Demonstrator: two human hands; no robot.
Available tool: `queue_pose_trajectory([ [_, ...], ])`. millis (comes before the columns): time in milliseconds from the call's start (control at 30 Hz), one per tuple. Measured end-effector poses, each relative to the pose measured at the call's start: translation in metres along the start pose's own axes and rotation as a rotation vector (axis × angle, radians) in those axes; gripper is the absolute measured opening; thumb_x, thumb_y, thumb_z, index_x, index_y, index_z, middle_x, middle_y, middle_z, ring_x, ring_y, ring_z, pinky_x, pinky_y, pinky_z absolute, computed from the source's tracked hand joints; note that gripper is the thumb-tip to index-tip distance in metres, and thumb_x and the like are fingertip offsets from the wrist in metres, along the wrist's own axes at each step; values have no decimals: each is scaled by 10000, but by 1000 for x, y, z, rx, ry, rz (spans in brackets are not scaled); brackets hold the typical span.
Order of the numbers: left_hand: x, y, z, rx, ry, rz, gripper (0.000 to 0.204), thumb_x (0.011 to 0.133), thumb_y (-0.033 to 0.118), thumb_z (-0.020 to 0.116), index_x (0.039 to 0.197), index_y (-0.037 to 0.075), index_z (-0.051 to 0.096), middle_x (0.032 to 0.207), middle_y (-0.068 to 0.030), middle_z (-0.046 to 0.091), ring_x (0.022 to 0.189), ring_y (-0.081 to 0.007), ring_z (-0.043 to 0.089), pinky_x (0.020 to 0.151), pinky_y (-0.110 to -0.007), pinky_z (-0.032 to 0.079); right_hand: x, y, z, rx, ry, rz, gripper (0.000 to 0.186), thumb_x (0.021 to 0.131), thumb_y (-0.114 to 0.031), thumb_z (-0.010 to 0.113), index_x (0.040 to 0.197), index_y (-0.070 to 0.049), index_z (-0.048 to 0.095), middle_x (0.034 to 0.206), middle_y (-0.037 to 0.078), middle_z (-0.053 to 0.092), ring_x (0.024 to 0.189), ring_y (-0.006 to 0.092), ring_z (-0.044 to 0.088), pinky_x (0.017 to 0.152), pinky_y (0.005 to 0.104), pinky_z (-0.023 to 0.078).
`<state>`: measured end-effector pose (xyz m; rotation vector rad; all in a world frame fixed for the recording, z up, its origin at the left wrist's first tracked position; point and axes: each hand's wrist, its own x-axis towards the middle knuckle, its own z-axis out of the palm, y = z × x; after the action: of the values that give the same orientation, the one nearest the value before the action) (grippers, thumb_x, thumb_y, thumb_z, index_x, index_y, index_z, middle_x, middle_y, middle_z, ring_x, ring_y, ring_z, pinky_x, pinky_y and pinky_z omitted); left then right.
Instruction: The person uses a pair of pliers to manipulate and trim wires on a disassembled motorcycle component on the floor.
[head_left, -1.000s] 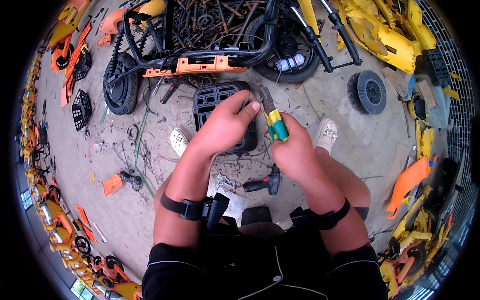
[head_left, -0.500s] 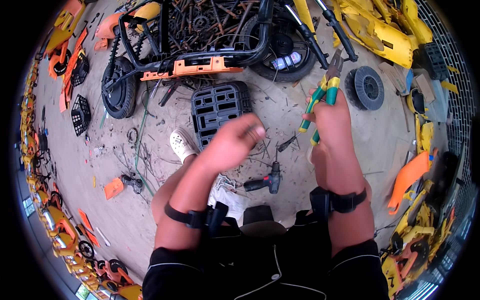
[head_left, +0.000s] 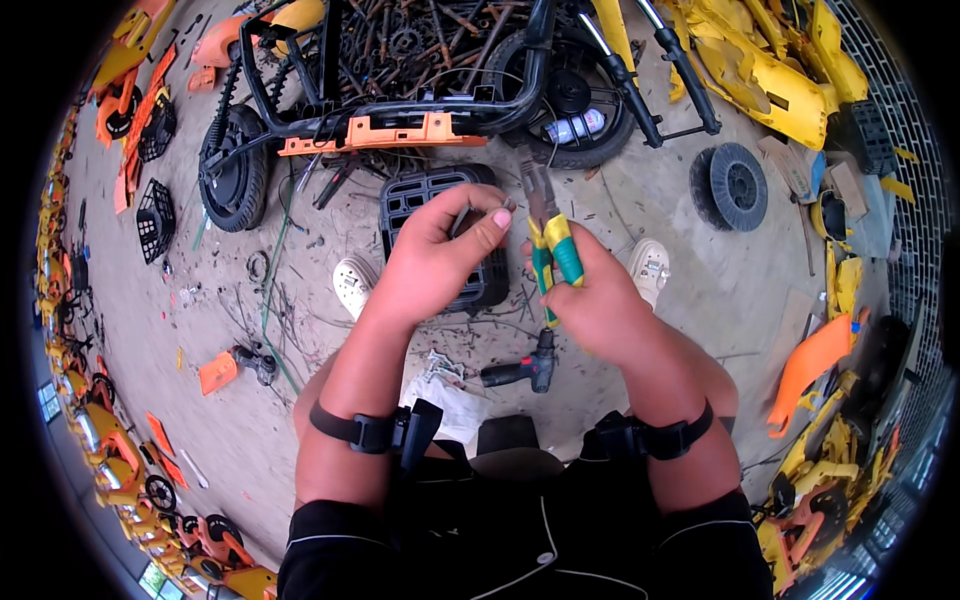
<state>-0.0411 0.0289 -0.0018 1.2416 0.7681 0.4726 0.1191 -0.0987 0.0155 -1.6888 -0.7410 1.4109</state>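
Near the middle, my left hand (head_left: pixel 445 250) is pinched on a small thin metal piece (head_left: pixel 507 206), partly hidden by the fingers. Just to its right, my right hand (head_left: pixel 595 300) grips green-and-yellow pliers (head_left: pixel 562 250), their jaws pointing away from me, close to the left fingertips. Both hands are over a black slotted plastic crate (head_left: pixel 480 290) lying on the floor, partly covered by my left hand. A black cordless drill (head_left: pixel 530 369) lies below the hands.
A black scooter frame (head_left: pixel 515 112) full of rusty metal parts stands ahead, with wheels and an orange strip (head_left: pixel 400 130). A round spool-like disc (head_left: pixel 738 188) lies right. Yellow panels (head_left: pixel 765 80), orange pieces (head_left: pixel 810 365) and scattered wire surround me. A white rag (head_left: pixel 450 400) lies by the drill.
Half a second ago the pliers were raised to the upper right; my right hand has brought them back down beside my left hand, which has moved slightly up, much as one second ago.
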Motion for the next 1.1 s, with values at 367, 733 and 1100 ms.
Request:
queue_pose_trajectory([
  [367, 9, -5, -2, -66, -84, 8, 134, 1002, 135, 651, 1004, 1, 651, 947, -3, 657, 906, -77, 569, 841, -263, 483, 0, -3, 0, -47, -66, -41, 549, 824, 66, 505, 1358, -61, 507, 1144, 127, 657, 1090, 303, 649, 964, 380, 485],
  [733, 7, 0, -3, 30, -51, -4, 107, 952, 101, 643, 891, 19, 613, 839, 18, 614, 810, -55, 523, 755, -243, 455, -2, -12, -3, -224, -83, -60, 567, 816, 96, 454, 1367, -35, 495, 1201, 131, 664, 1128, 264, 656, 938, 360, 502],
  [1100, 7, 0, -9, 114, -72, -8, 99, 986, 97, 638, 942, 10, 619, 899, -46, 666, 883, -120, 618, 831, -282, 495, 3, -5, 0, -299, -30, -97, 498, 834, 74, 483, 1320, -31, 503, 1136, 146, 687, 1073, 286, 669, 897, 374, 512],
])
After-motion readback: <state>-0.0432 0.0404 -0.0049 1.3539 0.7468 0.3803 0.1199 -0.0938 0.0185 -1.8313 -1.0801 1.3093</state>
